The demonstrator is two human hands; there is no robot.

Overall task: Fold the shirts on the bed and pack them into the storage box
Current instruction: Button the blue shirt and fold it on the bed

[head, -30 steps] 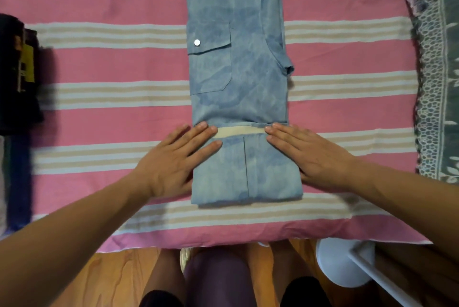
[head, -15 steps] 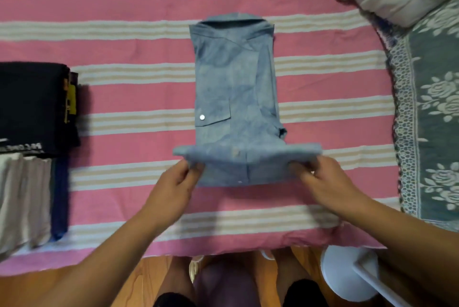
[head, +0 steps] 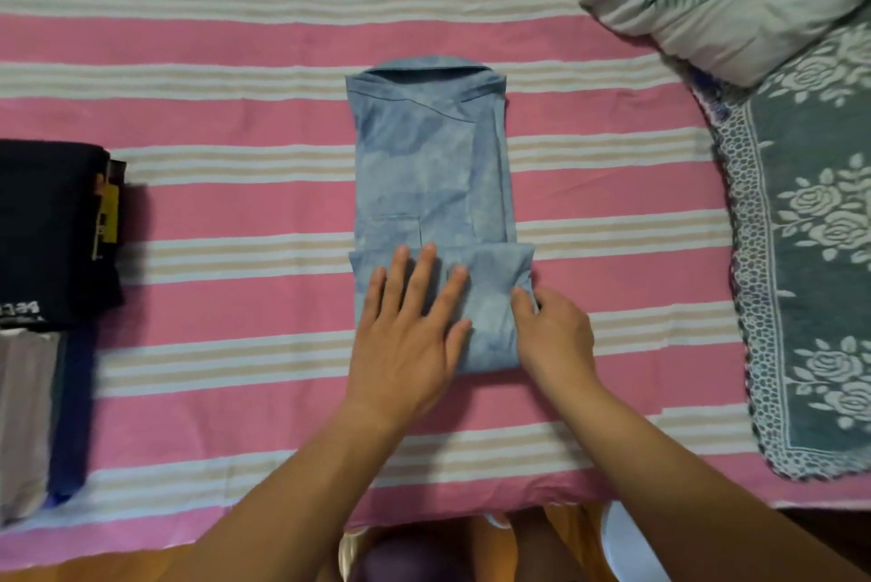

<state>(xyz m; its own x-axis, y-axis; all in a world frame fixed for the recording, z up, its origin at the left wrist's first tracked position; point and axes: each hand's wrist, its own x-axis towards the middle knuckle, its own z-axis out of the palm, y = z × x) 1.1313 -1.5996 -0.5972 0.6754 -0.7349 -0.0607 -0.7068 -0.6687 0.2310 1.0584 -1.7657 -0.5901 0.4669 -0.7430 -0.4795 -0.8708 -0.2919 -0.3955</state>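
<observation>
Two hands on shirt, L hand flat, R hand pinching fold's R edge

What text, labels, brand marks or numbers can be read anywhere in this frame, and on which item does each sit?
White print on the black folded garment at the left edge, near its lower edge: there, but too blurred to read.
Yellow tag on that garment's right side: no legible text.
Light blue denim shirt, pink striped bedsheet, green floral blanket: no text visible.
</observation>
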